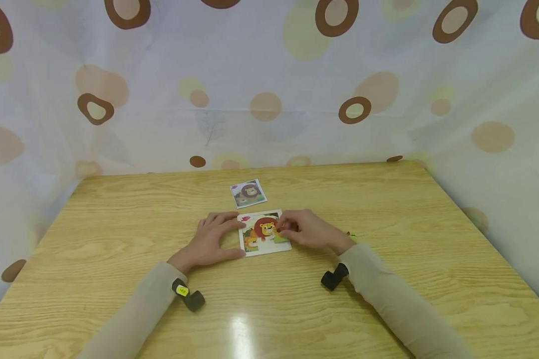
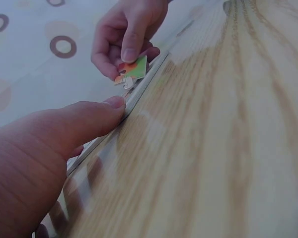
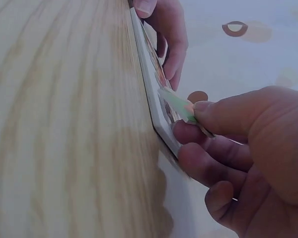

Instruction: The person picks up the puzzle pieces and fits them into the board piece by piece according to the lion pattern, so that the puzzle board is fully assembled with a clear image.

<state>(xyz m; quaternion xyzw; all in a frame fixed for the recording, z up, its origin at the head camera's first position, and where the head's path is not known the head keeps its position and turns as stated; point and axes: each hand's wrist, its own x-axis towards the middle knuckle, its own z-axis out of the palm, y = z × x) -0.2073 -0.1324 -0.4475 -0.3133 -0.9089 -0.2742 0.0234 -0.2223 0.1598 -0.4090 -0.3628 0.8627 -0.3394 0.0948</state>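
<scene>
A lion jigsaw board [image 1: 262,221] with a white border lies flat on the table, a pale bare patch low in its picture. My left hand [image 1: 212,240] rests at its left side, fingers spread, with the thumb at the lower left corner and the index finger on the edge higher up. Above the board's right part, my right hand [image 1: 310,230] pinches a green and orange puzzle piece [image 2: 135,68] between thumb and fingers. In the right wrist view the piece is tilted, its edge close over the board; whether it touches cannot be told.
Behind the board lies a small lion picture card [image 1: 249,193]. Partly hidden by my right wrist is a small green and red thing [image 1: 352,237]. The wooden table [image 1: 161,199] meets a dotted cloth [image 1: 233,70] at the back and sides.
</scene>
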